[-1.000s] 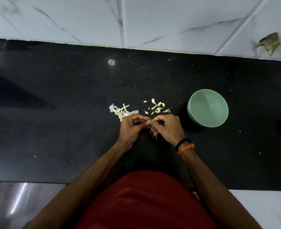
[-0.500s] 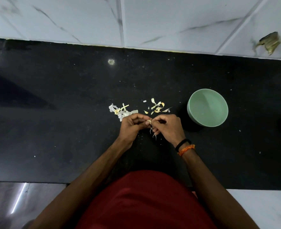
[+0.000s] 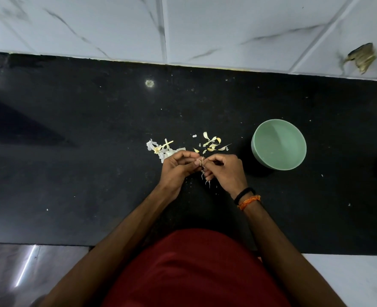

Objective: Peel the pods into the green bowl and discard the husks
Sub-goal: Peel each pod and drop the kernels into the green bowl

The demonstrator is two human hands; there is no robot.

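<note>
My left hand [image 3: 178,168] and right hand [image 3: 224,170] meet at centre frame on the counter [image 3: 72,173]. Husks [image 3: 212,144] lie just above them; the bowl [image 3: 278,145] sits to their right.

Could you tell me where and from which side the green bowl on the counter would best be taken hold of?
Probably by its rim: the green bowl stands upright and open on the black counter, with nothing visible inside. Its right and far edges are free. The right hand is nearer, but both it and the left hand are pinching a small pod, so one must let go first.
</note>
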